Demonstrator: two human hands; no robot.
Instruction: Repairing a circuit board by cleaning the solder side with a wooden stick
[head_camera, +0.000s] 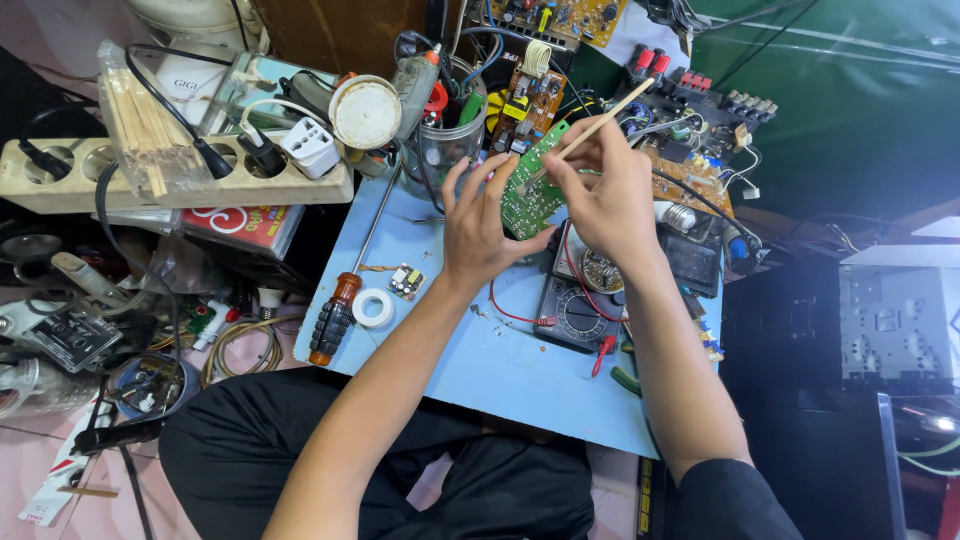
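My left hand (478, 222) holds a small green circuit board (533, 186) upright by its lower edge, above a light blue board (470, 350) laid across my lap. My right hand (605, 195) pinches a thin wooden stick (600, 122) whose lower tip rests on the green board's face. Under my right wrist lies a black multimeter (575, 305) with a red lead (515, 312) running from it.
A screwdriver with an orange and black handle (335, 318), a white tape roll (373, 307) and a tiny circuit piece (405, 281) lie on the blue board's left. A beige power strip (120, 175), a clear tool cup (445, 140) and several circuit boards (690, 165) crowd the back.
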